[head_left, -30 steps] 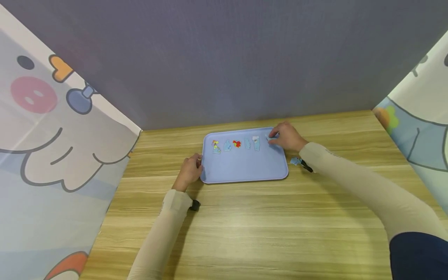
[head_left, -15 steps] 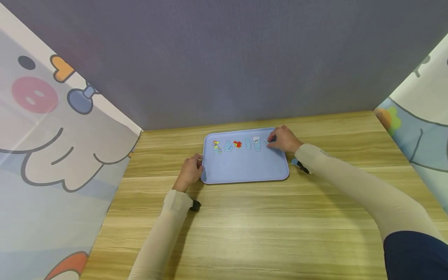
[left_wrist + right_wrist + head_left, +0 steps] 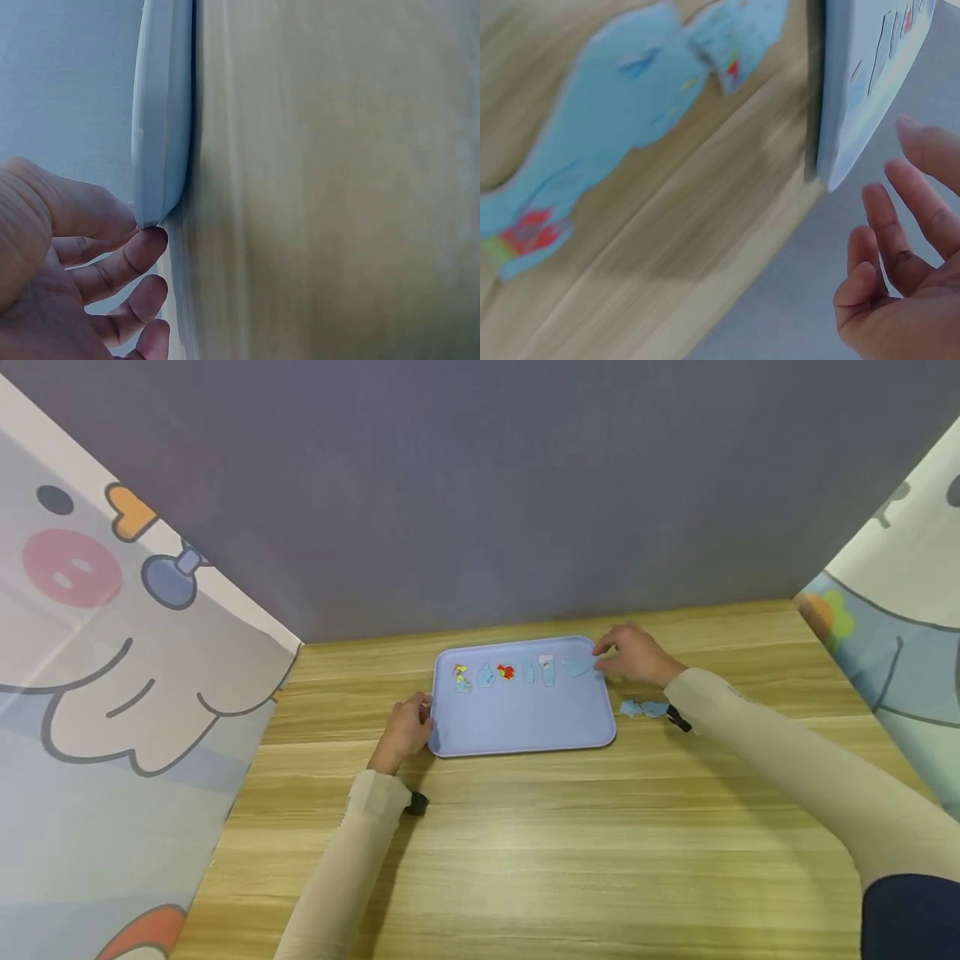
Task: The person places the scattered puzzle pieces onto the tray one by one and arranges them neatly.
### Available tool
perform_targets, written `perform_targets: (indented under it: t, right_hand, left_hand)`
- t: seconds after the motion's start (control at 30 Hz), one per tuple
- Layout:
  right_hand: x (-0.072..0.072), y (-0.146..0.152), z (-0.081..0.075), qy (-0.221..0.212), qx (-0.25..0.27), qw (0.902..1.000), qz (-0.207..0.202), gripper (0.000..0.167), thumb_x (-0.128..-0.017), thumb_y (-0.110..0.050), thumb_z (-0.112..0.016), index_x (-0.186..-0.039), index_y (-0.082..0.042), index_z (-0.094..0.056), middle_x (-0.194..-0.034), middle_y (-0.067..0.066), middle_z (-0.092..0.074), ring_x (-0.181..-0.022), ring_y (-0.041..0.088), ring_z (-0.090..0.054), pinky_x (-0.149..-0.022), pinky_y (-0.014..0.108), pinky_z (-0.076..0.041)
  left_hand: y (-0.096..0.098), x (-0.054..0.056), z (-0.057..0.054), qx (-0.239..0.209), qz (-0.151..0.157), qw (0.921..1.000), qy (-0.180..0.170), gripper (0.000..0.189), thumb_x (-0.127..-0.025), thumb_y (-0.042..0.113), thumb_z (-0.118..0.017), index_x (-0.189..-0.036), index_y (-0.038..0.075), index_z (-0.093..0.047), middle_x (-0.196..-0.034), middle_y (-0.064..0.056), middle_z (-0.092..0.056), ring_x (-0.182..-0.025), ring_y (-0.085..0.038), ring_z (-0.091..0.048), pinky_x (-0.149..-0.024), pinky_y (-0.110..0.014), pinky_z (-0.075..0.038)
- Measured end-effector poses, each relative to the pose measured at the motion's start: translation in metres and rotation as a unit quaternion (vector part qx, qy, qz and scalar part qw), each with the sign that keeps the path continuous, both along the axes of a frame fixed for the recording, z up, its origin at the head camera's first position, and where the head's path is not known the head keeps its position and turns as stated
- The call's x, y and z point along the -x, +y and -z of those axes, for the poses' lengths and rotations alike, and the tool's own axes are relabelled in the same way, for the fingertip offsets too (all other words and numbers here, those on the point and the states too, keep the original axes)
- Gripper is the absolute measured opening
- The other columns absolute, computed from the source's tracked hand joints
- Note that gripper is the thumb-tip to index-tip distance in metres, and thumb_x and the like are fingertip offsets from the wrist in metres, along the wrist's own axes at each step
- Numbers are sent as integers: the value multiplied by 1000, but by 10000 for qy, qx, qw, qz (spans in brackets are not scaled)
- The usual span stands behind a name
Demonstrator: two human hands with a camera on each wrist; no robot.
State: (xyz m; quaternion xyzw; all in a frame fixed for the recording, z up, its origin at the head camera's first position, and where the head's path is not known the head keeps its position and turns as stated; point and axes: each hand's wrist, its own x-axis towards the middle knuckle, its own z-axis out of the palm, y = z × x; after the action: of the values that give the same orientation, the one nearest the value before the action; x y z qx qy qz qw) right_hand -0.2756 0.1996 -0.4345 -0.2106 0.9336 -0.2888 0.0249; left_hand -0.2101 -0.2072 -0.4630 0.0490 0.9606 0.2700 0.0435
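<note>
A pale blue tray [image 3: 522, 718] lies on the wooden table with a row of puzzle pieces along its far half. Among them are a red-patterned piece [image 3: 506, 672], a yellow-and-blue one [image 3: 462, 678] and, at the right end, a light blue puzzle piece [image 3: 577, 667]. My left hand [image 3: 408, 725] pinches the tray's left rim, its thumb and a fingertip meeting there in the left wrist view. Over the tray's right edge, my right hand [image 3: 636, 655] holds nothing; its fingers are spread and apart from the rightmost piece.
Right of the tray, light blue puzzle pieces [image 3: 622, 90] lie on the table [image 3: 510, 843], under the right wrist. A grey panel [image 3: 480, 502] rises behind the table's far edge. Cartoon-printed walls [image 3: 90, 693] stand at both sides.
My right hand has let go of the light blue puzzle piece and drawn back to the right, leaving it flat on the tray. The left hand stays at the rim.
</note>
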Motion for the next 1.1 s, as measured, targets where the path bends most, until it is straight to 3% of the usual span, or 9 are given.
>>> perform_targets:
  t: [0.13,0.27,0.43,0.7,0.87,1.1]
  right_hand:
    - [-9,15,0,-16,3,9999,-102,20,-81,-9,-72,-99,1,-71,-103,18,-64,-98,36,-49,-88,49,-34]
    - [-24,25,-1,-172,-74,9996,-219,23,-82,-10,-73,-102,1,-70,-104,18,-63,-95,34,-49,-95,50,-29]
    - [-39,39,5,-191,-123,9992,-333,27,-78,-10,-77,-102,1,-70,-99,13,-65,-92,31,-50,-93,49,-29]
    - [-51,51,21,43,-146,9979,-622,37,-72,-13,-82,-104,0,-69,-100,11,-65,-95,31,-52,-91,49,-32]
    - [-59,55,27,123,-215,9979,-590,40,-70,-13,-83,-106,0,-69,-102,12,-64,-92,30,-49,-81,44,-36]
    - [-65,61,31,205,-244,9980,-540,43,-71,-14,-83,-108,1,-67,-105,14,-62,-94,32,-49,-82,46,-38]
  left_hand:
    - [-1,0,1,11,1,10000,30,34,-86,2,-60,-119,-3,-55,-87,-10,-60,-92,-32,-49,-79,-42,-42]
    - [-1,-2,2,20,29,9999,111,33,-85,2,-61,-118,-3,-56,-87,-10,-60,-90,-32,-50,-78,-42,-42]
    - [0,-5,1,46,42,9999,111,34,-85,2,-61,-118,-3,-56,-87,-10,-61,-89,-32,-50,-78,-42,-43]
    - [1,-7,-1,101,-34,9999,16,34,-85,3,-62,-118,-1,-57,-89,-9,-60,-92,-32,-50,-79,-44,-41]
    - [1,-7,-2,121,-25,9999,-52,35,-86,4,-62,-120,-1,-56,-90,-9,-61,-93,-31,-49,-79,-43,-42]
    - [0,-6,-3,124,-27,9998,-130,35,-87,4,-61,-121,-1,-55,-92,-10,-61,-93,-32,-49,-78,-43,-42]
